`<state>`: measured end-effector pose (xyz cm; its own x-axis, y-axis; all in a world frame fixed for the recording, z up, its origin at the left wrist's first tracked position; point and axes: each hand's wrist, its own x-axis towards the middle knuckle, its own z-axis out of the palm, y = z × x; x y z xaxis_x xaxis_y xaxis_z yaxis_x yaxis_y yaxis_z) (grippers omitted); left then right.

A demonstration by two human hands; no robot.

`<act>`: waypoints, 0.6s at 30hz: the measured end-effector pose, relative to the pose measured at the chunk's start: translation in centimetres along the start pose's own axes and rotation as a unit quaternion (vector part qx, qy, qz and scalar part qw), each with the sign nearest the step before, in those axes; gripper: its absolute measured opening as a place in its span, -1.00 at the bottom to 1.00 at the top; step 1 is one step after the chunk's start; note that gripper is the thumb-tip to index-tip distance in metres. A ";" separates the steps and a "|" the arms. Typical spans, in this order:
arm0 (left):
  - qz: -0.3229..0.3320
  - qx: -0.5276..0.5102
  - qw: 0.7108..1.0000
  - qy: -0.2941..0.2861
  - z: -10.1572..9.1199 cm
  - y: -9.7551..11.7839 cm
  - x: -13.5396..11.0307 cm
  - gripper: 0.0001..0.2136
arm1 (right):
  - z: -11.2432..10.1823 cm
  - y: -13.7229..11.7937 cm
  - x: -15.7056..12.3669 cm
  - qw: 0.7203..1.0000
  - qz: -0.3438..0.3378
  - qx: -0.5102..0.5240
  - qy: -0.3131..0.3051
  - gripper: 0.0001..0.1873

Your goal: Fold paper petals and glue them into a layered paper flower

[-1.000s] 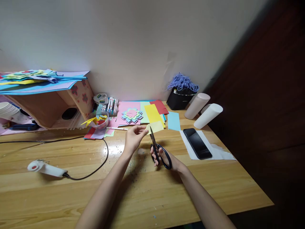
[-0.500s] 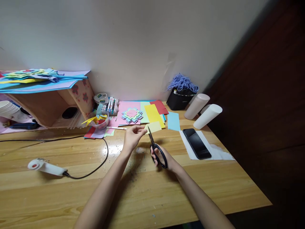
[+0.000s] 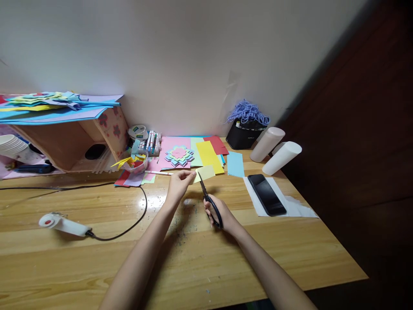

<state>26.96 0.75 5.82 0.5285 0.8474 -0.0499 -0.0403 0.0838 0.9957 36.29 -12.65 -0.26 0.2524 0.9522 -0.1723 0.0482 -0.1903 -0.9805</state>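
Observation:
My left hand pinches the left end of a small pale yellow paper above the table. My right hand grips black-handled scissors, fingers through the loops. The blades point up and away, their tips at the paper close to my left fingertips. Whether the blades are cutting into it I cannot tell. Just beyond lie a bright yellow sheet and a layered paper flower in pink, green and blue, resting on pink paper.
A glue gun with a black cord lies at the left. Behind it stand a cardboard box and a plastic bowl of scraps. To the right are a phone, two white cylinders and a black holder with purple yarn.
My left hand and the pale yellow paper have shifted slightly left. The scissors' handles have come closer together, and the blade tips have moved a little left.

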 end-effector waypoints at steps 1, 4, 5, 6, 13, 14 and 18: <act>-0.001 0.004 1.000 0.001 0.0 -0.1 0.0 -0.77 | 0.1 -0.1 -0.1 1.000 -0.004 0.006 -0.008 -0.53; -0.010 0.010 1.000 -0.001 0.1 -0.1 -0.1 -0.80 | 0.2 -0.7 -0.4 0.998 -0.016 0.042 -0.043 -0.45; -0.016 0.011 1.000 -0.004 0.1 -0.1 -0.1 -0.80 | 0.3 -1.0 -0.5 0.997 -0.019 0.051 -0.050 -0.43; -0.023 0.011 1.000 -0.008 0.2 -0.1 -0.1 -0.81 | 0.3 -1.2 -0.6 0.997 -0.023 0.056 -0.054 -0.41; -0.052 0.004 0.998 -0.019 0.4 0.2 -0.2 -0.80 | 0.5 -0.8 -0.4 0.999 -0.029 0.008 -0.015 -0.46; -0.056 0.002 0.998 -0.020 0.4 0.2 -0.2 -0.81 | 0.5 -0.5 -0.3 1.000 -0.026 0.003 -0.009 -0.48; -0.063 0.001 0.998 -0.022 0.3 0.4 -0.2 -0.82 | 0.5 -0.3 -0.3 1.000 -0.019 -0.003 0.010 -0.57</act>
<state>27.11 0.41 6.22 0.5655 0.8066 -0.1720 0.0300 0.1883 0.9816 35.71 -12.74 -0.01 0.2695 0.9537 -0.1333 0.0637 -0.1558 -0.9857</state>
